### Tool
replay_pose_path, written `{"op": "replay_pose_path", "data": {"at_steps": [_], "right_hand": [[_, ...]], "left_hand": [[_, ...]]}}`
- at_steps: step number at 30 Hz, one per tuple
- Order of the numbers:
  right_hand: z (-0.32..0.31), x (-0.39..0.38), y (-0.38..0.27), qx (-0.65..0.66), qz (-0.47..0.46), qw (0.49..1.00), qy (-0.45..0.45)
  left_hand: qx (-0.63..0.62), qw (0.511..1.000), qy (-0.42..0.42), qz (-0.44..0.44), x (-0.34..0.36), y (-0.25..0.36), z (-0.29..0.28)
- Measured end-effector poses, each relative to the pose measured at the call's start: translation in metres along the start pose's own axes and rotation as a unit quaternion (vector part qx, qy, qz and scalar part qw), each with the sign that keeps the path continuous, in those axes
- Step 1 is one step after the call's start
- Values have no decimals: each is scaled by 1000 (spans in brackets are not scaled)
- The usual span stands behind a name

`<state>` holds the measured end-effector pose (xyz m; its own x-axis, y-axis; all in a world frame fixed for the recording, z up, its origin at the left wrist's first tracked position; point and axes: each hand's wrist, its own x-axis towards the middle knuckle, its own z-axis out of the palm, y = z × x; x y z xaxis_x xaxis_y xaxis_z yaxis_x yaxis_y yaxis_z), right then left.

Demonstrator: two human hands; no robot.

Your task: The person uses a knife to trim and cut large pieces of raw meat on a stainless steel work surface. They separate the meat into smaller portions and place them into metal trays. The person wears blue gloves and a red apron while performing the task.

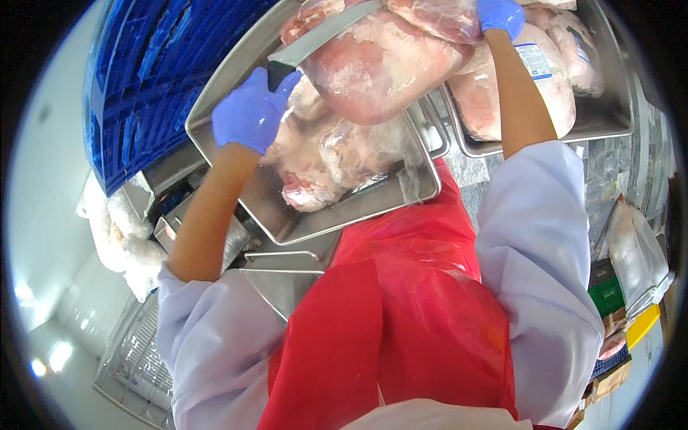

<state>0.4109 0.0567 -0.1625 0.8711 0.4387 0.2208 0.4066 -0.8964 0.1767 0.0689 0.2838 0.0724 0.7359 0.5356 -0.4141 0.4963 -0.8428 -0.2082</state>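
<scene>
Large raw meat cut [380, 82] over steel tray [276, 211]. Left hand [249, 113] curled round knife [326, 36] handle; right hand [500, 18] at meat's upper right edge, fingers partly out of frame, closure cannot be told. Meat judged heavy, soft, slippery; best held by thick end, palm beneath, clear of blade.

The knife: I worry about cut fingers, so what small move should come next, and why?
Perhaps angle the knife away from the right hand: the left hand holds it slanting rightward over the meat, and the right hand is on that side.
</scene>
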Motion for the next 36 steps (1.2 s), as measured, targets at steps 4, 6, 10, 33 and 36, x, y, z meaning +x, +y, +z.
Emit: {"op": "replay_pose_path", "data": {"at_steps": [4, 6, 10, 33, 36], "right_hand": [[-12, -2, 1, 27, 19, 999, -29], [5, 2, 15, 271, 232, 931, -81], [-9, 4, 8, 296, 249, 918, -89], [21, 4, 15, 279, 198, 938, -61], [-10, 4, 5, 272, 211, 932, -113]], "left_hand": [[219, 968, -56, 110, -3, 2, -80], [239, 964, -74, 94, 8, 6, -112], [257, 954, -95, 123, 16, 26, -132], [19, 1000, 14, 7, -4, 26, -33], [82, 987, 48, 127, -16, 4, -72]]}}
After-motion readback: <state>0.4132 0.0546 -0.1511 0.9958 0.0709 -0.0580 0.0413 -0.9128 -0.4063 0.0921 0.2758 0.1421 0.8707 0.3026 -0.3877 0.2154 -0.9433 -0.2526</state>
